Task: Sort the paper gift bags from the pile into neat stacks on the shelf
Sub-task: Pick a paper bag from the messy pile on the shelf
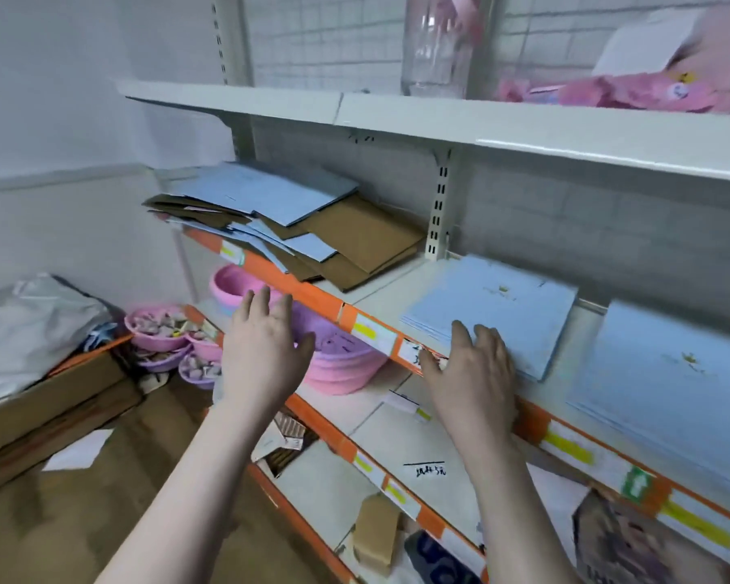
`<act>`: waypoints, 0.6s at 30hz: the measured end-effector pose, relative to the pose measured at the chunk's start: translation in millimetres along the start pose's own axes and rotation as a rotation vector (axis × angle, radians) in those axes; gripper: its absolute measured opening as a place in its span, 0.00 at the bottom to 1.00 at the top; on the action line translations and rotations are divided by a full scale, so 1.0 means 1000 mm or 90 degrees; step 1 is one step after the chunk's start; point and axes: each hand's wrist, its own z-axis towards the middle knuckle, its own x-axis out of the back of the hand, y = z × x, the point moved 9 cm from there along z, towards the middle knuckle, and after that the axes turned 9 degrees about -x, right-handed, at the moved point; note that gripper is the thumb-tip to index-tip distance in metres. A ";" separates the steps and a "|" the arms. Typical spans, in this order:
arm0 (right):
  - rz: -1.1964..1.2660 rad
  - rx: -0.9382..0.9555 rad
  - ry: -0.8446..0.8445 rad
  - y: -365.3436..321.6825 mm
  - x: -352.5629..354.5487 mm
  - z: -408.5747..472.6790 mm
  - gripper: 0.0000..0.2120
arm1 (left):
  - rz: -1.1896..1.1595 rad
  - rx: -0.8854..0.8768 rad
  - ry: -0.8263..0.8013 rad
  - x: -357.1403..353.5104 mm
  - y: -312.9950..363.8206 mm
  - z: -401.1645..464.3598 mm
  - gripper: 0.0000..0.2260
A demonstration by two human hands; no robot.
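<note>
White shelf with orange edge strips is filling the view. I'm seeing the mixed pile of blue and brown bags lying up and left of both hands, long axis running along the shelf. Left hand is hovering open, holding nothing, nearer the pile. Right hand is resting flat, fingers straight, on the front edge of the blue stack. Second stack is sitting just right. I'd say left reaches next.
</note>
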 end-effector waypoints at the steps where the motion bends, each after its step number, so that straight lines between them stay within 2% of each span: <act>1: -0.004 0.006 -0.002 -0.016 -0.009 0.006 0.28 | 0.002 0.006 0.002 0.000 -0.017 0.010 0.26; 7: 0.040 0.022 0.004 -0.099 -0.065 0.050 0.27 | 0.012 0.020 0.033 -0.009 -0.104 0.079 0.27; 13: 0.052 0.006 0.019 -0.175 -0.125 0.121 0.24 | 0.030 -0.001 0.044 -0.030 -0.175 0.185 0.25; 18: 0.029 -0.011 0.016 -0.237 -0.161 0.183 0.26 | 0.029 -0.037 0.006 -0.057 -0.210 0.282 0.26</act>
